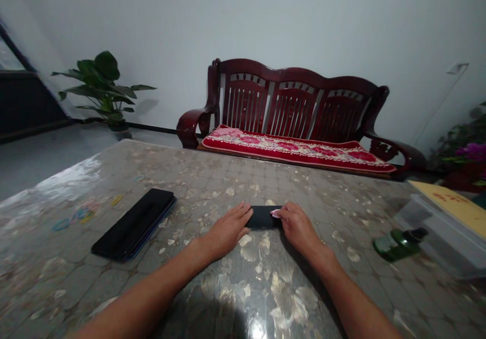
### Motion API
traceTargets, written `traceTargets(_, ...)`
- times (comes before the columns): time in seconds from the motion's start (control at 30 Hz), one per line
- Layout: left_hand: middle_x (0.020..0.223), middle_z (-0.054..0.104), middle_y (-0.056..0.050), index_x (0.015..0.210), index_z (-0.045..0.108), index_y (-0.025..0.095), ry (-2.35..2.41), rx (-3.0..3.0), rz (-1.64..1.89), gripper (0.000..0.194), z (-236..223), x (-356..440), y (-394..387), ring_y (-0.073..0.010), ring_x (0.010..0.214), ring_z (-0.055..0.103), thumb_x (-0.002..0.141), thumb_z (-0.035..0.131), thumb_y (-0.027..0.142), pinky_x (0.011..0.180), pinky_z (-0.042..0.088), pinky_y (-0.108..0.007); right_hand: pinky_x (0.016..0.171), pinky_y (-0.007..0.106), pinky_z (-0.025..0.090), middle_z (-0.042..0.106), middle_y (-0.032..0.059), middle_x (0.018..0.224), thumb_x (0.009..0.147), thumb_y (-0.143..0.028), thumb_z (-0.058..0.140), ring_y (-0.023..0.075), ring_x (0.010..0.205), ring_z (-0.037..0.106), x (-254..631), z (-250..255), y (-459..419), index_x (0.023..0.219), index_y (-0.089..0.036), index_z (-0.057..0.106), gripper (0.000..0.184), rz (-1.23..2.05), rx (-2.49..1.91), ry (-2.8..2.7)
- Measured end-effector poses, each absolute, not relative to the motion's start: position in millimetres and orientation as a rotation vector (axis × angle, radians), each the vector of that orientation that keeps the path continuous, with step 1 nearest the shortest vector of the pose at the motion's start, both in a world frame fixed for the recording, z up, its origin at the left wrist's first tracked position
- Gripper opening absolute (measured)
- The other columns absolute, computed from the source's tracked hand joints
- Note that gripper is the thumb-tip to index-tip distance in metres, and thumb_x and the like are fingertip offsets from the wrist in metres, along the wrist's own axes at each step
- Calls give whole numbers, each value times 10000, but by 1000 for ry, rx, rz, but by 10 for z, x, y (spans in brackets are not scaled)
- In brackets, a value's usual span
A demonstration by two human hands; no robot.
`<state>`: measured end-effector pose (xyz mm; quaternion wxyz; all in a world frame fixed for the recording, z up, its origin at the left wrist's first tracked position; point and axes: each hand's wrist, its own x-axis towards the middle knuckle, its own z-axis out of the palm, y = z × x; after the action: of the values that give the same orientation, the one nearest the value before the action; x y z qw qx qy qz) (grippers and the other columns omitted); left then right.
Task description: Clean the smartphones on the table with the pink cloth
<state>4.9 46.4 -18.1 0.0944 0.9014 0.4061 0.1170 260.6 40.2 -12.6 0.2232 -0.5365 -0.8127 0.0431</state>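
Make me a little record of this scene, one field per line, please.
Left hand: left hand resting on flat dark object
Right hand: right hand pinching small pink piece over it
Left side: black slab-like devices, colored bands
Right side: green bottle, translucent bin
Behind: wooden bench, red patterned cover, potted plant
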Motion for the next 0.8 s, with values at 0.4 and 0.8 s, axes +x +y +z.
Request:
traceTargets(0.4,1508,492,-149,1413,469,183,1160,2702,448,484,-229,50,431,-246,1439,402,936,539,149,1182,372,-437,789,278,459,640,68,869,963,-129,493,198,854,587,2467,-120,480,1004,-207,766,286,133,-1474,-2232)
traceTargets(0.8,1448,559,-146,1351,540,183,1108,2774,411,406,-134,33,441,-252,1377,493,945,546,178,1187,357,-447,794,297,443,621,88,881,959,-89,455,210,854,550,2441,-140,543,982,-178,756,314,48,-1529,-2210)
